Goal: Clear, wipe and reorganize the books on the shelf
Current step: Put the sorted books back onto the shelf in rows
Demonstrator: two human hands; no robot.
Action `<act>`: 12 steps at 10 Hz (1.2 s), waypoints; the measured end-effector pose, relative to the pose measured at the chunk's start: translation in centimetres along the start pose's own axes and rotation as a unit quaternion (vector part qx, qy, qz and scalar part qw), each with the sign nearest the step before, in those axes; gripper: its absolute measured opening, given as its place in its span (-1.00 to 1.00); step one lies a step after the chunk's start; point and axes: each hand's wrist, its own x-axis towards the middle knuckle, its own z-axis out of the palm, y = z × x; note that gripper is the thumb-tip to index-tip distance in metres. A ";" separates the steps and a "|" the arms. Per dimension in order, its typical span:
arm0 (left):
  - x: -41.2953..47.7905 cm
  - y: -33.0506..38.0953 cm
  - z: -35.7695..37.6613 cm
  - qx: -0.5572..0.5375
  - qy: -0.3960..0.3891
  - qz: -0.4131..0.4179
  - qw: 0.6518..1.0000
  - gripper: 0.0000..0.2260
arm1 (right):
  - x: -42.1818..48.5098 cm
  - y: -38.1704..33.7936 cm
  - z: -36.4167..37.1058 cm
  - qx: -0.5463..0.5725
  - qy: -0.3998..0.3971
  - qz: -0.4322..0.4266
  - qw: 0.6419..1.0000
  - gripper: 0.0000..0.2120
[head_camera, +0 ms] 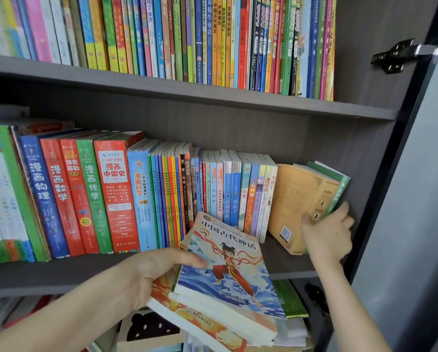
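My left hand (159,270) grips a small stack of books in front of the middle shelf (68,273); the top one has a blue cover with a red-clad figure (228,270). My right hand (327,232) holds a tan book (294,199) and a green book (339,189) that lean right at the shelf's right end, thumb on the tan cover, fingers behind. A long row of upright books (136,194) fills the shelf to their left.
The upper shelf (212,95) is packed with thin colourful books (212,39). The cabinet's dark side panel (370,153) stands just right of my right hand, with a black hinge (400,55) above. Below the middle shelf lie more books (289,298).
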 end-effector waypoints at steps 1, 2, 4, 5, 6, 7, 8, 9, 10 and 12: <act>-2.6 1.5 1.6 0.012 0.020 0.021 1.000 -0.58 | -3.2 -0.9 -2.1 -0.068 -0.086 -0.121 0.987 -0.54; -4.8 1.8 3.6 -0.012 0.054 0.062 0.997 -0.66 | -7.6 -2.6 -5.7 0.004 -0.310 -0.125 0.943 -0.57; -7.4 2.3 6.9 -0.020 0.156 0.210 0.965 -0.61 | -11.9 -4.6 -7.1 0.109 -0.429 -0.160 0.882 -0.05; -7.6 2.7 7.9 0.071 0.248 0.317 0.913 -0.59 | -12.3 -6.3 -7.2 0.267 -0.420 -0.135 0.857 -0.04; -6.5 2.1 8.6 0.186 0.335 0.456 0.803 -0.52 | -12.5 -8.4 -7.8 0.359 -0.366 -0.129 0.849 -0.10; -4.4 1.3 8.9 0.224 0.377 0.521 0.732 -0.45 | -12.6 -9.3 -7.0 0.412 -0.294 -0.129 0.852 -0.12; -2.2 0.3 9.5 0.188 0.365 0.530 0.742 -0.45 | -13.1 -8.9 -5.8 0.391 -0.262 -0.145 0.870 -0.20; -0.1 -1.3 10.7 0.206 0.356 0.533 0.739 -0.43 | -13.2 -7.4 -4.1 0.380 -0.294 -0.126 0.868 -0.32; 1.3 -2.5 11.3 0.246 0.328 0.525 0.745 -0.44 | -12.9 -5.4 -2.7 0.363 -0.317 -0.107 0.870 -0.37; 0.7 -0.1 6.5 0.136 0.104 0.442 0.880 -0.48 | -11.3 -3.8 -3.1 0.381 -0.365 -0.124 0.841 -0.36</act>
